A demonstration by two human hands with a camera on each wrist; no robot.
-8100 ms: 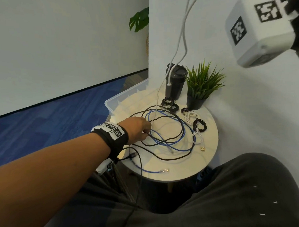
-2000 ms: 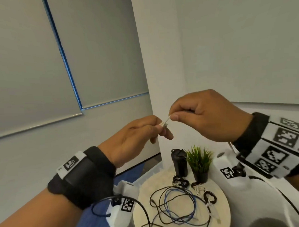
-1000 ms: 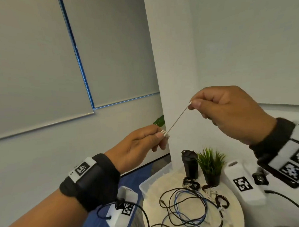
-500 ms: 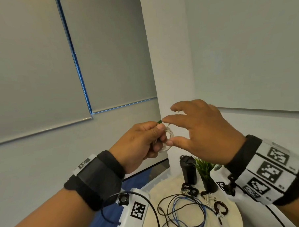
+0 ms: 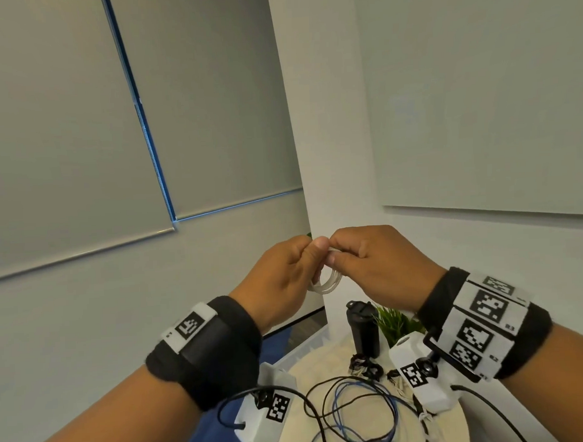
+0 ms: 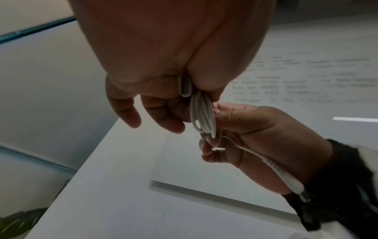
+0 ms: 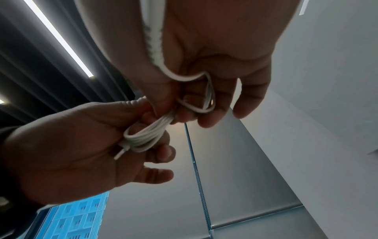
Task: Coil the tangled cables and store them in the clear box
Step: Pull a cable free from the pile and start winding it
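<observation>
Your left hand and right hand meet raised above the round table, both pinching the small coil of white cable, whose loops hang toward 6 o'clock below your touching thumbs. From the right wrist, the coil sits between your left thumb and curled fingers. The loose black and blue cables lie on the table at 6 o'clock.

Smooth matt white cable; cloth wristbands.
</observation>
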